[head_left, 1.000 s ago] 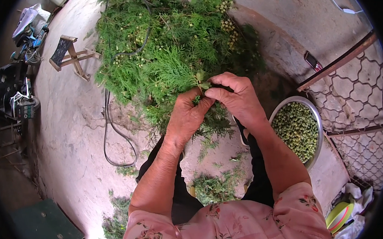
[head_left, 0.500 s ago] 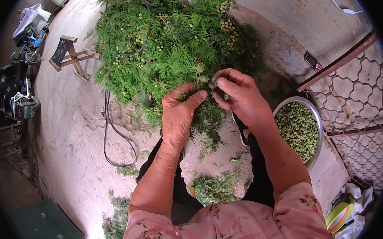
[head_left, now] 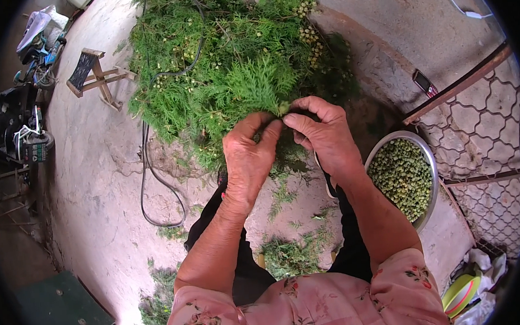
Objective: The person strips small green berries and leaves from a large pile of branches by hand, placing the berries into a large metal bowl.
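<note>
— How's your grip? Your left hand [head_left: 249, 157] and right hand [head_left: 324, 138] meet fingertip to fingertip, both pinched together on the same feathery green sprig [head_left: 267, 87] at its near end.

— And where does that sprig lie?

— Straight ahead of your hands, part of the big heap of green branches [head_left: 218, 58] on the concrete floor [head_left: 95, 190]. Its long axis runs away from you, tip pointing forward, cut end at your fingers.

— Which hand is closer to the bowl?

— Your right. The metal bowl [head_left: 432, 170] of small green berries [head_left: 401, 177] sits just beside your right forearm, to the right and nearer your body; the left hand is well apart from it.

— Anything below?

— Loose stripped sprigs [head_left: 289, 253] on the floor between your knees.
</note>
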`<state>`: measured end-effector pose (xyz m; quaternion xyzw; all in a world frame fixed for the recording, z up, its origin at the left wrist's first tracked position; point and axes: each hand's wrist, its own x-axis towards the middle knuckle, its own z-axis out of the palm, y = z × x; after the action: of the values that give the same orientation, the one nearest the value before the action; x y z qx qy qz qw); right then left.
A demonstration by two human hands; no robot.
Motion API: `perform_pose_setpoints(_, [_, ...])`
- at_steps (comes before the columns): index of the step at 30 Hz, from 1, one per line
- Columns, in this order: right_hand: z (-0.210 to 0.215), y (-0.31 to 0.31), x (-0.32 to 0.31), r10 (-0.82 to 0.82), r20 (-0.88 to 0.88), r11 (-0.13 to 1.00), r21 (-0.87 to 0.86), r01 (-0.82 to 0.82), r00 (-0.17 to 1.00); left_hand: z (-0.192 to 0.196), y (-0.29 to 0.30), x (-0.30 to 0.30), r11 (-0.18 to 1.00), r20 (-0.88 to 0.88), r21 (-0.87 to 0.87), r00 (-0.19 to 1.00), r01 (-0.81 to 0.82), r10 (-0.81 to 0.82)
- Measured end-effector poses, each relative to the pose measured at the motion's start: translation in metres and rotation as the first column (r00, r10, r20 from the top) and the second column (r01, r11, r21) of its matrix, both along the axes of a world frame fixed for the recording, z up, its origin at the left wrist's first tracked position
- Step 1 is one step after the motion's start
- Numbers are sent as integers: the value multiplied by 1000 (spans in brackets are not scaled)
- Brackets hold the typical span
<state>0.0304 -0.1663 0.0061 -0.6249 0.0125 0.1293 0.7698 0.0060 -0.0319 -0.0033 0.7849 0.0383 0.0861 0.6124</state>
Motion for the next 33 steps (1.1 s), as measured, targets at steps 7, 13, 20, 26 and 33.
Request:
perform_pose_setpoints(7, [2, 1, -2, -14, -34, 997, 73, 17, 999, 4, -7, 0, 891, -66, -453, 996, 24, -60])
perform_pose_setpoints(13, [-4, 0, -1, 72, -46, 984, 168, -63, 996, -6, 2, -1, 897, -79, -434, 989, 80, -126])
perform_pose_setpoints(20, [-2, -8, 4, 114, -135, 930, 364, -57, 984, 1, 3, 0, 810, -113, -584, 983, 50, -142])
perform_pose_setpoints(26, [4, -9, 5, 112, -109, 933, 354, -67, 988, 8, 0, -2, 877, -169, -480, 977, 33, -129])
perform_pose_setpoints(33, [4, 1, -2, 42, 17, 998, 44, -43, 999, 0, -4, -3, 998, 34, 60, 999, 16, -18])
